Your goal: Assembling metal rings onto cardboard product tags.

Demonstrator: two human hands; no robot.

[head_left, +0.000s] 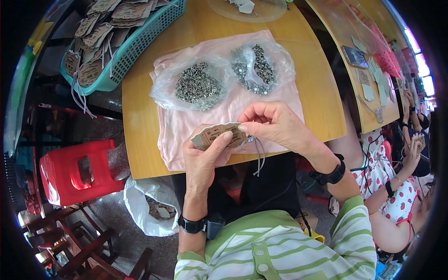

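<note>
My left hand (201, 161) grips a brown and grey cardboard tag (212, 134) with a wavy edge, its thumb lying across the printed face. At the tag's right end, the thumb and forefinger of my right hand (277, 125) are pinched together against its corner. Any small part between those fingertips is hidden. A grey cord (259, 158) hangs in a loop below that end. Just beyond my hands, a clear plastic bag of small metal rings (198, 83) lies on a pink cloth (175, 128). Beside it sits a second bag with small shiny metal pieces (242, 70).
The cloth covers part of a wooden table (140, 140). A teal basket (128, 58) of corded tags stands at the far left. Nearer are a red stool (77, 175) and a white sack (154, 219). At right, another person (389, 191) sits by a second table (336, 32).
</note>
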